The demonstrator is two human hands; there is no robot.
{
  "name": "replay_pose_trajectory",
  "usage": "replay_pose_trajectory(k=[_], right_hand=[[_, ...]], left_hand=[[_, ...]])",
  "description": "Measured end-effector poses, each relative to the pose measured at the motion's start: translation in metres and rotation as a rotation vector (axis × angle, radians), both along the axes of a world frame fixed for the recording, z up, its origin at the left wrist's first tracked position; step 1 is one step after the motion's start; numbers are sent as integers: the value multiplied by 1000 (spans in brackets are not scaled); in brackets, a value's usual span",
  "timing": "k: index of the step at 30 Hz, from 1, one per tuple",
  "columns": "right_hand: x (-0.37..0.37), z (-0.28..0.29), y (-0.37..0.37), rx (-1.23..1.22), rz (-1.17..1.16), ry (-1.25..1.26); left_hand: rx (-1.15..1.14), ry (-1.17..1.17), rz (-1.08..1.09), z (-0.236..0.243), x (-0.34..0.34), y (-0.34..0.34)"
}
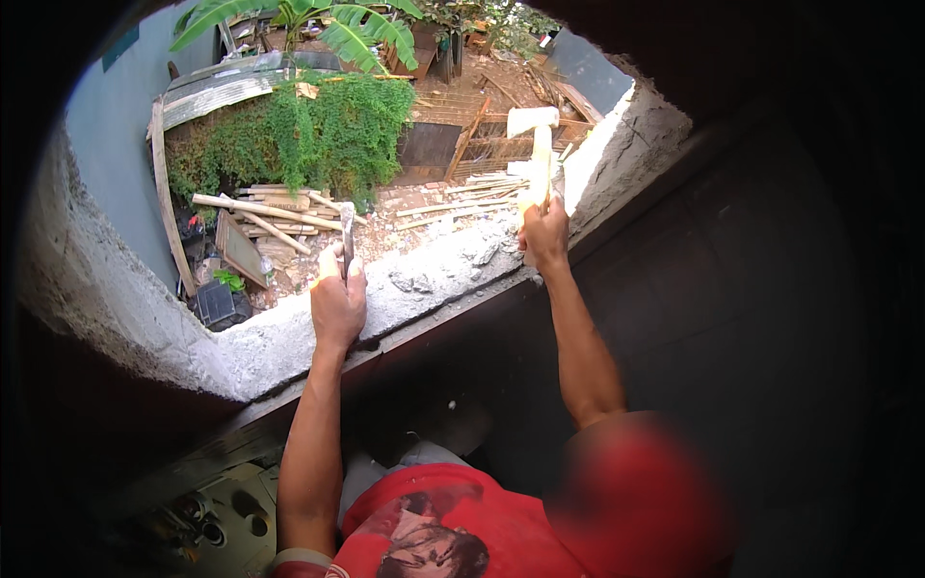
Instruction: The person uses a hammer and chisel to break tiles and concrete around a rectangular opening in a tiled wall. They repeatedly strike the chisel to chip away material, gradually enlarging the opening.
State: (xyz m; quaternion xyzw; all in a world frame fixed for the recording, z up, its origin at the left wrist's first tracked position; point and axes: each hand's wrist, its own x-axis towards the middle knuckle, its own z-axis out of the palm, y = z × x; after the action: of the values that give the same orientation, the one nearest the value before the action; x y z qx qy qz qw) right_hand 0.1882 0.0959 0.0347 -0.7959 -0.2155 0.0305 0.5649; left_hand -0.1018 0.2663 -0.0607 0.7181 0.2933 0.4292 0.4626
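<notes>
My left hand [337,306] is closed round a dark metal chisel [348,231], which stands up out of my fist with a whitish upper end. That hand is at the inner edge of a rough, broken concrete sill [424,279]. Farther right, my right hand [545,234] grips a hammer [541,154] by its pale handle. The hammer is raised, its head at the top and washed out by bright light. Crumbled pieces of concrete [412,281] lie on the sill between my hands.
The wall opening has jagged sides [626,144]. Beyond and below it lie bamboo poles [270,214], a framed board [241,250], leafy green vines [328,125] and corrugated sheeting [217,101]. A beige container with round holes [236,520] is at lower left inside.
</notes>
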Motion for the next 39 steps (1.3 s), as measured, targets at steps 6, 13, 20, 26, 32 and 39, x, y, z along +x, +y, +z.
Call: replay_pose_trajectory(k=[6, 13, 20, 26, 32, 39], right_hand=[[-33, -19, -75, 46, -61, -448], [-47, 38, -133, 23, -58, -591], [-4, 71, -146, 268, -144, -802], [19, 51, -138, 84, -18, -688], [16, 68, -150, 243, 9, -665], [26, 54, -153, 106, 2, -704]], left_hand=[[-53, 33, -6, 2, 1, 0], [-115, 4, -21, 12, 2, -7], [76, 32, 46, 41, 16, -22], [-23, -106, -67, 98, 75, -70], [-116, -189, -221, 132, 112, -114], [-241, -194, -168, 115, 120, -132]])
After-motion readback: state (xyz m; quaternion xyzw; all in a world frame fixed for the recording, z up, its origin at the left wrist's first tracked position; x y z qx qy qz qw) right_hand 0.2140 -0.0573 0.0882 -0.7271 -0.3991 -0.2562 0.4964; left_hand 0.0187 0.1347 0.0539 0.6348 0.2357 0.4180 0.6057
